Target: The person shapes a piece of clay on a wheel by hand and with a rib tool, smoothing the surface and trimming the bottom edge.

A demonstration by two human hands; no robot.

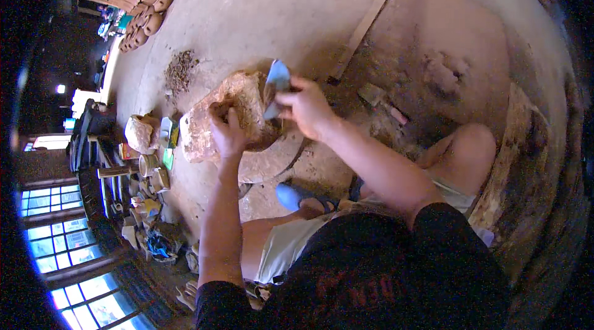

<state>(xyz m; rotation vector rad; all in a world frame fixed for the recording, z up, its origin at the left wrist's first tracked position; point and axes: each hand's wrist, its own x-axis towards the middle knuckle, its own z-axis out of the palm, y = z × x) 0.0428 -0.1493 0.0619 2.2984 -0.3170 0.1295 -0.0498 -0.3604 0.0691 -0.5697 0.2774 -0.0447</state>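
Note:
In front of me, a rough, whitish-tan block point(197, 126), coated in brown clay on its near side, rests on a round disc point(263, 172). My left hand point(229, 129) lies against the block's top, its fingers curled and thumb raised beside a dark hollow; whatever they grip is hidden. At the block's right side my right hand point(307, 109) is closed around a flat, pointed, bluish blade-like tool point(278, 74). The tool's tip points up and away from me, and its lower edge is close to the clay. Its exact kind does not show clearly.
A trowel-like tool point(396, 113) lies right on the dirty floor, near a wooden strip point(370, 24). Crumbled clay point(180, 71) is scattered beyond the block. Left are a pale lump point(142, 133) and a small round pot point(148, 165). Brown clay pots point(148, 23) are stacked far left.

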